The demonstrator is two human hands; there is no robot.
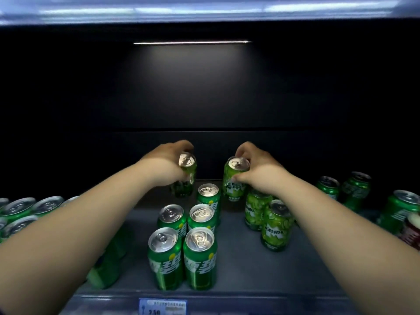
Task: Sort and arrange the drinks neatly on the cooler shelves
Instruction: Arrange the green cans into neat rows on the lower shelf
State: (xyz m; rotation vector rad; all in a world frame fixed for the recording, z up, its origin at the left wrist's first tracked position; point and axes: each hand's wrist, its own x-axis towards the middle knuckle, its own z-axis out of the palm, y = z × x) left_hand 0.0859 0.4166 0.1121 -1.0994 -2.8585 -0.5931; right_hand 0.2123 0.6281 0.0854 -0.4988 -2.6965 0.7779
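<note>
Sprite cans (181,235) btwn hands, Mirinda cans (268,221) right.

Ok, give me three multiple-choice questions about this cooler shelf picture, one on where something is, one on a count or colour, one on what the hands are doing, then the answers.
1. Where do the Mirinda cans stand relative to the middle block of green cans?
A. to its left
B. to its right
C. on top of it

2. How many cans stand in that middle block, not counting the held ones?
A. two
B. five
C. nine

3. What are the hands doing?
A. each grips one can
B. both hang empty
C. both share one can

Answers:
1 B: the pale green Mirinda cans stand under the right forearm.
2 B: two front, two behind, one at the back.
3 A: the left hand holds a green can, and the right hand holds another can.
</note>
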